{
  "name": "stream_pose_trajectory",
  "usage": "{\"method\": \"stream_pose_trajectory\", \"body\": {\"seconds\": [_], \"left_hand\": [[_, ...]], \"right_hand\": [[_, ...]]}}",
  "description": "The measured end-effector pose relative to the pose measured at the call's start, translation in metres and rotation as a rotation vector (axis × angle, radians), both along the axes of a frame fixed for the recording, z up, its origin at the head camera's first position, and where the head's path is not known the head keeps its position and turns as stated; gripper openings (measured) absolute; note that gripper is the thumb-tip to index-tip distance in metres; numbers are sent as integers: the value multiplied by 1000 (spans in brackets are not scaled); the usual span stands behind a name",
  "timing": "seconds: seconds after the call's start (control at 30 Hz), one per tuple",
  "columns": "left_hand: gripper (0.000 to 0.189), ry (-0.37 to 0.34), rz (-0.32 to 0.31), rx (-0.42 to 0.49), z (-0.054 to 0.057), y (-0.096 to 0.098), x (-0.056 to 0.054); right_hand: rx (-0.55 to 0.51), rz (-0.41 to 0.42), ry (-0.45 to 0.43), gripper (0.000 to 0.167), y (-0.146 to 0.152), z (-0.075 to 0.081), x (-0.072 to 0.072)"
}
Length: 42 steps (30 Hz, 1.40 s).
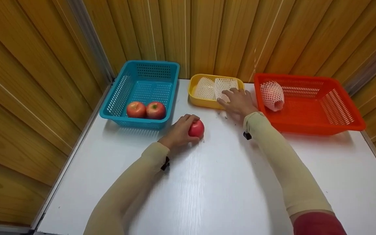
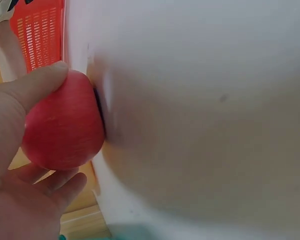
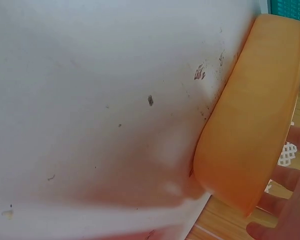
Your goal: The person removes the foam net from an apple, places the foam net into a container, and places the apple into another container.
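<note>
A red apple (image 1: 196,129) rests on the white table, gripped by my left hand (image 1: 182,130). In the left wrist view the thumb lies along one side of the apple (image 2: 65,122) and the fingers curve behind the other. My right hand (image 1: 238,101) reaches over the near rim of a small yellow basket (image 1: 204,102), fingers spread over the right one of two white foam net sleeves (image 1: 224,85). In the right wrist view its fingers (image 3: 289,176) hang past the basket's rim, partly cut off by the frame edge.
Two apples (image 1: 155,110) lie in the blue basket (image 1: 109,112) at the left. A red basket (image 1: 308,127) at the right holds an apple in a foam net (image 1: 272,94). Wood-patterned panels (image 1: 204,36) stand behind the table (image 1: 191,195).
</note>
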<state>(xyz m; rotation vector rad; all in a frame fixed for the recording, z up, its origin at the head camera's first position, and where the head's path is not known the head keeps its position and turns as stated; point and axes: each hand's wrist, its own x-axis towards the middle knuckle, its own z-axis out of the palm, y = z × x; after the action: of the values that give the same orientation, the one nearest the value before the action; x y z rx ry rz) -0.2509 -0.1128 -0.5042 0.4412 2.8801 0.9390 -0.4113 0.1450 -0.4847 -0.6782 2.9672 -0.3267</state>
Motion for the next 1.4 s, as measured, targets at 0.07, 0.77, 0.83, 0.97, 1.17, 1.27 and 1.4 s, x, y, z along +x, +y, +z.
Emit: {"method": "stream_pose_trajectory", "body": {"seconds": [0.07,0.77,0.83,0.97,1.17,1.27,1.4], "left_hand": [[84,16,-24,-82,5,2,-1],[69,69,-166,-298,37,11,-9],[69,66,-158,-281,42,10,-10],[70,88,-164,-234,52,5,-12],[76,165,-179,-212,68,-4,-14],[79,179,-170,-201,77,-8,-14],[81,176,-149,-191,88,-14,-14]], "right_hand": [[-10,4,32,75,0,0,1],[-168,92,149,82,-5,-5,18],[-172,103,143,82,-6,-6,21],[-180,132,143,84,-9,-10,26],[-189,157,139,87,-13,-11,31],[-188,163,132,89,-15,-10,34],[-199,157,110,91,-17,-12,35]]}}
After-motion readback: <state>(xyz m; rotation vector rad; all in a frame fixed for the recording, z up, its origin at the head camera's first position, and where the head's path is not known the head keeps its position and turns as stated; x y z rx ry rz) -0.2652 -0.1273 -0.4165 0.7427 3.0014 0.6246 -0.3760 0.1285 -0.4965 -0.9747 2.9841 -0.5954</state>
